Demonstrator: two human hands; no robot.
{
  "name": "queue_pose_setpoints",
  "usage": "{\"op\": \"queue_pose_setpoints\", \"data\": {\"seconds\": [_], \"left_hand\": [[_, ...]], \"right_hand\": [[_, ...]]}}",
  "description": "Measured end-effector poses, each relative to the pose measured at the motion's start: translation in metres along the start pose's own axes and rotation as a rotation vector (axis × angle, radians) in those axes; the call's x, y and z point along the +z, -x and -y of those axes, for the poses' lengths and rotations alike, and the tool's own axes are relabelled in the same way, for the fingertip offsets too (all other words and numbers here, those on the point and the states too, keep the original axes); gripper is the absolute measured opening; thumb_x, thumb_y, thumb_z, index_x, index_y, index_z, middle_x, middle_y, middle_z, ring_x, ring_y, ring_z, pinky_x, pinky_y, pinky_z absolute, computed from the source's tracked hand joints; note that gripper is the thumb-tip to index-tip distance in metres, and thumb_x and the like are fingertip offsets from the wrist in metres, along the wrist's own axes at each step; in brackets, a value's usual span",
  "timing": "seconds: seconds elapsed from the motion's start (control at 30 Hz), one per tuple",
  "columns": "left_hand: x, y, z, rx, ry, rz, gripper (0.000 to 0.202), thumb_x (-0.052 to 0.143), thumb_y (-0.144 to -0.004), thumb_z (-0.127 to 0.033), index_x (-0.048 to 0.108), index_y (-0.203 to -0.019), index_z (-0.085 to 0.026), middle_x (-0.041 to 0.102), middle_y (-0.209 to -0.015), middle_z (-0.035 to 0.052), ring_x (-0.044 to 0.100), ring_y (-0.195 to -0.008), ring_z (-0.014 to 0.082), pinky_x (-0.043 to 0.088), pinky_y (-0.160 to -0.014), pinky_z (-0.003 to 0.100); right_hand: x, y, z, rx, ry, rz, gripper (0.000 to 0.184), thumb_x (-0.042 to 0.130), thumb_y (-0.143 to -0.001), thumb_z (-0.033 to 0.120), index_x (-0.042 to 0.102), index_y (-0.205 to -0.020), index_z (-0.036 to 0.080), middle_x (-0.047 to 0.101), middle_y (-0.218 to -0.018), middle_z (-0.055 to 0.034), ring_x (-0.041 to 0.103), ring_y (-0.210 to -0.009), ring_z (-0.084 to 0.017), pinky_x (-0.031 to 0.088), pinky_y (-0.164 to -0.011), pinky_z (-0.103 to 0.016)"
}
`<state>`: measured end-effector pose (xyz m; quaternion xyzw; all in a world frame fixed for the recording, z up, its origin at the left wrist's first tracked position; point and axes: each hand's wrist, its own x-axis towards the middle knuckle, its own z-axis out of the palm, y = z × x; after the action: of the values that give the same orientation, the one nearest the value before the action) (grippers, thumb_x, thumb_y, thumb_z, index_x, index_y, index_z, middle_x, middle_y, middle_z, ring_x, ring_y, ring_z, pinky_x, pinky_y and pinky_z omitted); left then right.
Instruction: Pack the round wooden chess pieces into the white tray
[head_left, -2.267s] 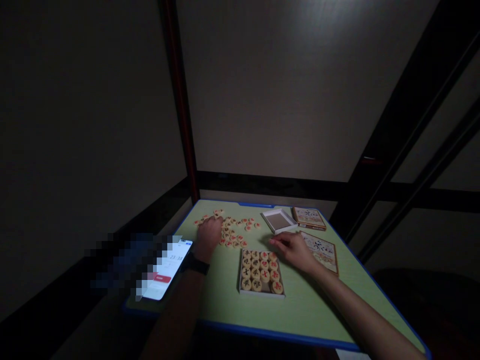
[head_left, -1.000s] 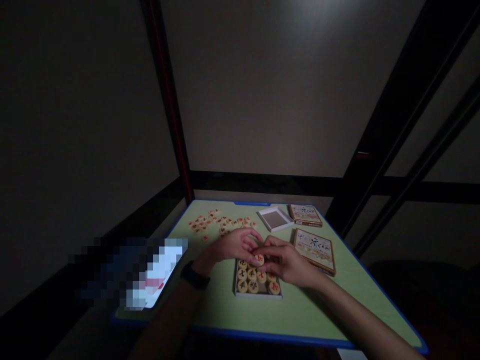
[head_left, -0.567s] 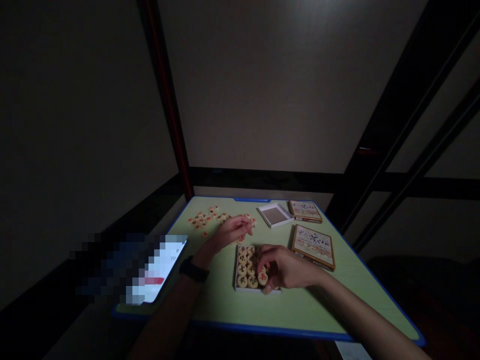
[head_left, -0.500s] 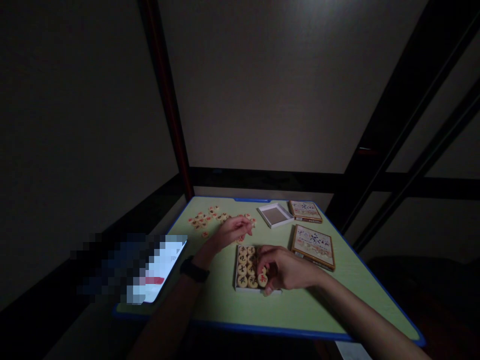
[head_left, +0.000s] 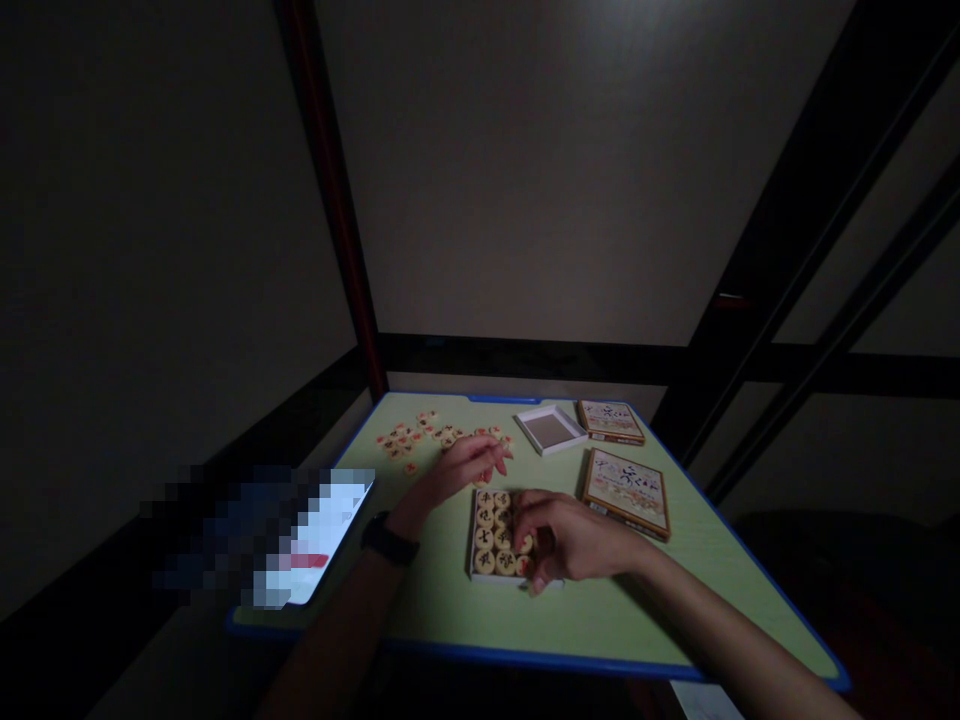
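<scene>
A shallow white-edged box [head_left: 472, 545] stands near the table's front, with round xiangqi pieces [head_left: 484, 538] marked in black lying in rows. Over its right side is my right hand [head_left: 566, 535], thumb and fingers bent round a red-marked xiangqi piece [head_left: 523, 566] in the nearest row. The hand hides most of the box's right part. My left hand [head_left: 466, 466], with a dark band [head_left: 389, 540] at its wrist, hovers beyond the box. Its fingers are loosely stretched and apart, beside loose xiangqi pieces [head_left: 401, 438]; I see nothing held in them.
An empty white box part [head_left: 551, 430] lies at the back. Two printed boxes [head_left: 628, 490] [head_left: 611, 422] are on the right. At the left edge rests a lit tablet-like screen [head_left: 330, 535], partly blurred out. The green table [head_left: 435, 610] has a blue rim.
My right hand has lowered the red-marked xiangqi piece slightly into the box's nearest row. The left hand has barely moved, its fingers a little more spread.
</scene>
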<state>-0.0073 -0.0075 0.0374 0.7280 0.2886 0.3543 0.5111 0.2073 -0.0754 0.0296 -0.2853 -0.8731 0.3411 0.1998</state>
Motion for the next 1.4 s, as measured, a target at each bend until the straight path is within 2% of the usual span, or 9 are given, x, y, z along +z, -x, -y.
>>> {"op": "queue_pose_setpoints", "data": {"seconds": [0.23,0.4,0.5,0.6,0.7,0.9,1.1,1.23,1.4], "left_hand": [[0.001,0.0,0.0,0.006,-0.018,-0.058,0.051,0.059,-0.082,-0.064,0.066,-0.08,-0.013,0.063,-0.072,0.0034,0.05,-0.059,0.0096,0.037,-0.053,0.022],[-0.01,-0.005,0.002,-0.021,0.003,-0.429,0.036,0.072,-0.071,-0.051,0.065,-0.073,-0.016,0.06,-0.062,-0.0004,0.051,-0.057,0.0104,0.037,-0.052,0.021],[-0.021,-0.01,0.009,-0.004,0.001,-0.654,0.03,0.071,-0.066,-0.045,0.063,-0.069,-0.017,0.058,-0.058,-0.002,0.051,-0.055,0.0107,0.036,-0.051,0.021],[-0.028,-0.012,0.017,0.024,-0.024,-0.781,0.024,0.067,-0.066,-0.041,0.062,-0.068,-0.017,0.057,-0.056,-0.0029,0.051,-0.055,0.0111,0.038,-0.053,0.022],[-0.03,-0.014,0.023,0.006,-0.078,-0.827,0.019,0.063,-0.068,-0.037,0.062,-0.068,-0.018,0.055,-0.053,-0.0037,0.051,-0.054,0.0117,0.038,-0.054,0.022],[-0.033,-0.01,0.021,-0.162,-0.463,-0.815,0.016,0.057,-0.075,-0.031,0.067,-0.076,-0.019,0.06,-0.057,-0.0028,0.058,-0.059,0.0147,0.042,-0.06,0.024],[-0.037,0.0,0.011,-0.383,-1.07,-0.577,0.022,0.056,-0.08,-0.027,0.074,-0.091,-0.023,0.076,-0.089,0.0061,0.068,-0.085,0.0235,0.049,-0.074,0.03],[-0.041,0.002,0.013,-0.394,-1.123,-0.458,0.028,0.056,-0.077,-0.023,0.076,-0.096,-0.025,0.077,-0.097,0.0052,0.069,-0.091,0.0241,0.051,-0.08,0.031],[-0.047,0.005,0.019,-0.288,-1.062,-0.218,0.034,0.059,-0.069,-0.014,0.078,-0.095,-0.025,0.076,-0.099,0.0021,0.067,-0.097,0.0204,0.051,-0.088,0.027]], "right_hand": [[-0.002,0.001,0.0,-0.009,-0.031,-0.018,0.03,0.089,-0.065,0.031,0.075,-0.087,0.018,0.06,-0.09,-0.0031,0.056,-0.075,-0.015,0.046,-0.062,-0.024],[-0.008,0.002,0.009,0.04,-0.073,-0.123,0.005,0.077,-0.076,0.017,0.072,-0.077,0.017,0.061,-0.082,-0.002,0.057,-0.072,-0.014,0.045,-0.062,-0.025],[-0.007,0.002,0.01,0.053,-0.055,-0.099,0.012,0.072,-0.072,0.006,0.069,-0.076,0.017,0.06,-0.081,-0.0013,0.056,-0.07,-0.013,0.044,-0.061,-0.024],[-0.001,0.0,0.012,0.018,-0.011,-0.059,0.02,0.069,-0.066,-0.001,0.065,-0.074,0.016,0.057,-0.08,-0.0002,0.053,-0.069,-0.012,0.042,-0.06,-0.023],[0.003,-0.002,0.014,-0.019,0.054,-0.063,0.024,0.066,-0.062,-0.004,0.061,-0.073,0.016,0.055,-0.079,0.0003,0.052,-0.071,-0.013,0.04,-0.062,-0.023],[0.003,-0.002,0.013,-0.062,0.104,-0.085,0.026,0.064,-0.061,-0.005,0.058,-0.072,0.018,0.055,-0.076,0.001,0.052,-0.073,-0.014,0.039,-0.065,-0.023],[0.006,-0.002,0.013,-0.072,0.127,-0.077,0.026,0.065,-0.061,-0.003,0.057,-0.073,0.019,0.054,-0.077,0.0012,0.051,-0.074,-0.015,0.038,-0.065,-0.024],[0.006,-0.002,0.015,-0.071,0.122,-0.082,0.028,0.066,-0.059,-0.004,0.056,-0.072,0.019,0.054,-0.076,0.0016,0.051,-0.075,-0.015,0.037,-0.066,-0.024],[0.003,-0.002,0.015,-0.017,0.124,-0.213,0.018,0.063,-0.07,0.002,0.058,-0.075,0.018,0.051,-0.07,0.0031,0.049,-0.066,-0.013,0.036,-0.063,-0.024]]}}
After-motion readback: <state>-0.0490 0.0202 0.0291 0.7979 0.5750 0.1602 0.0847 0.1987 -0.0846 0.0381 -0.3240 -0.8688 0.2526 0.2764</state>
